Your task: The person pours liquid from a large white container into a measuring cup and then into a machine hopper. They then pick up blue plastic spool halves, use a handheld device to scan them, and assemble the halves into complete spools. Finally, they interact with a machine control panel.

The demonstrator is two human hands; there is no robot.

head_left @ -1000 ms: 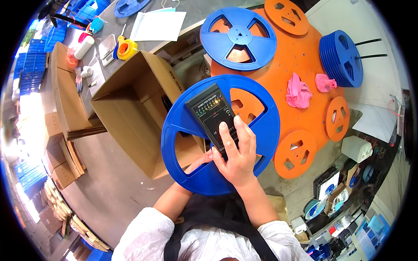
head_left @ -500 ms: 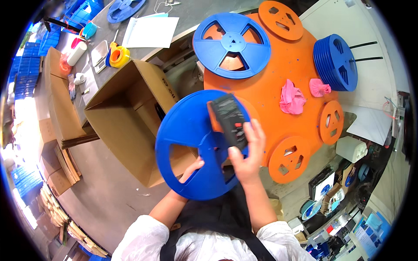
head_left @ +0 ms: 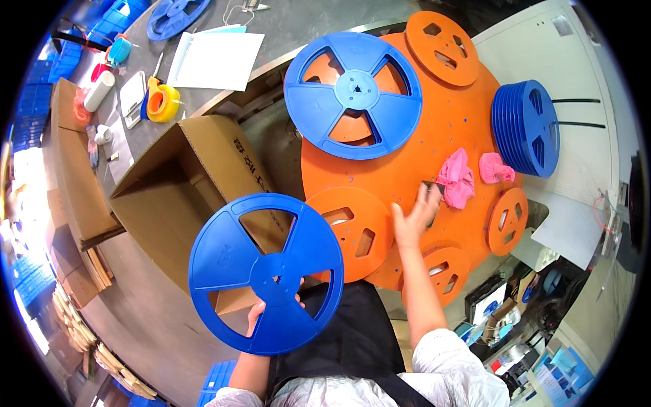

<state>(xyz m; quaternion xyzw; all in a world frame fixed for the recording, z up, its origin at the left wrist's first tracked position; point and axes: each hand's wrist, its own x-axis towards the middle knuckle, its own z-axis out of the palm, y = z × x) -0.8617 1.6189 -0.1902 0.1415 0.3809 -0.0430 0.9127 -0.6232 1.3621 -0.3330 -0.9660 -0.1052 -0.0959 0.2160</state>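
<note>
My left hand (head_left: 255, 317) grips a blue plastic reel (head_left: 225, 254) near its hub, with fingers showing through the cut-outs. The reel is held up in front of my apron, its flat face toward me. My right hand (head_left: 413, 220) reaches over the orange round table (head_left: 380, 173), fingers stretched and thumb apart. Beside those fingers, a black handheld device (head_left: 432, 220) is mostly hidden. A pink crumpled cloth or bag (head_left: 458, 180) lies just beyond it. Another blue reel (head_left: 356, 88) rests over the far left part of the round table.
Orange slotted discs (head_left: 349, 230) sit around the table's rim. Several blue reels stand stacked (head_left: 525, 129) on the right. An open cardboard box (head_left: 237, 163) is left of the table. The grey bench (head_left: 285, 30) carries paper (head_left: 220, 61) and a yellow tape roll (head_left: 163, 103).
My right hand has carried the black device from the reel's face to the orange table by the pink cloth. The left hand has moved the reel lower and to the left.
</note>
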